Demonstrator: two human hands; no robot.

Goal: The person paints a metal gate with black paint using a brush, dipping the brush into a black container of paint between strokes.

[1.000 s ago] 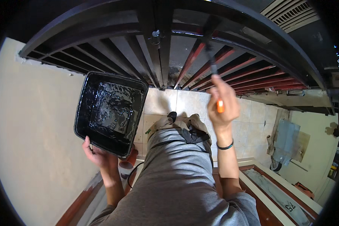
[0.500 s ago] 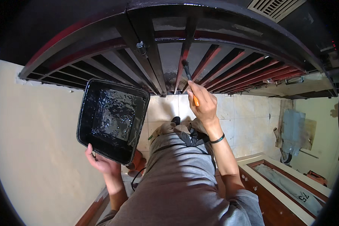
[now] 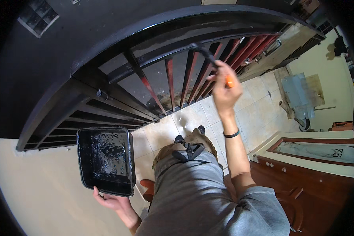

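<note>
My left hand (image 3: 113, 201) grips the lower edge of a black square paint tray (image 3: 132, 167); wet black paint (image 3: 108, 151) coats its inside. My right hand (image 3: 226, 89) is closed round the orange handle of a paintbrush (image 3: 207, 55), slightly blurred by motion. The dark bristles lie at the curved black rail of a metal gate (image 3: 153, 58); whether they touch it I cannot tell. Below the rail, several upright bars (image 3: 170, 78) show red with black patches. A hinge-like barrel (image 3: 102, 94) sits on the gate's left post, above the tray.
Pale floor tiles (image 3: 244, 103) stretch below the gate. On the right stand a brown wooden door (image 3: 271, 185) with a cream frame and a wheeled thing with a bluish panel (image 3: 294, 92). A cream wall (image 3: 31, 177) rises at left, close to the tray.
The view has turned, with the gate now tilted. My right hand has carried the brush from a lower bar up to the rail and further right. The tray sits lower, still in my left hand.
</note>
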